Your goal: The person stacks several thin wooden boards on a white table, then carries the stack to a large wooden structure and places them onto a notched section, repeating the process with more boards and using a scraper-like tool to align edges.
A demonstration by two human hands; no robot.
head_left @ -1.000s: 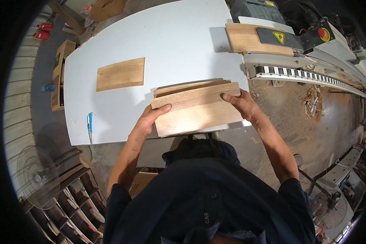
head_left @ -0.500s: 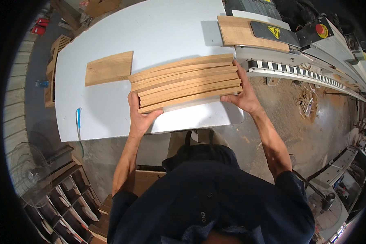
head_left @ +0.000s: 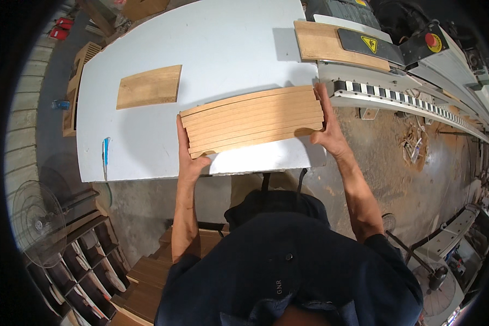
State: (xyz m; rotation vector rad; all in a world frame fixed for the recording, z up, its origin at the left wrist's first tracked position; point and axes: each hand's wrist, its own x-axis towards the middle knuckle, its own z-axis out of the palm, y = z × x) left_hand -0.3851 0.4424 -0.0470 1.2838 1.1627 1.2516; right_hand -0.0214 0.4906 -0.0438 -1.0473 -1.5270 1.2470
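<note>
A stack of light wooden boards (head_left: 252, 120) stands near the front edge of the white table, with the boards' long edges pressed together. My left hand (head_left: 188, 157) grips the stack's left end, fingers flat along it and thumb at the near corner. At the right end, my right hand (head_left: 330, 136) holds it in the same way, fingers up the end and thumb towards the near edge. One loose board (head_left: 149, 87) lies flat beyond the stack to the left.
On the white table (head_left: 228, 49), a blue-handled cutter (head_left: 106, 155) lies at the left. To the right stands a machine with a belt conveyor (head_left: 399, 98), a wooden board (head_left: 331, 46) and a red emergency button (head_left: 430, 39). A fan (head_left: 38, 224) and a shelf rack (head_left: 84, 266) are at lower left.
The boards' gaps have closed and their edges now line up more evenly. Both hands have shifted with the stack slightly nearer to me, while the view has also moved a little.
</note>
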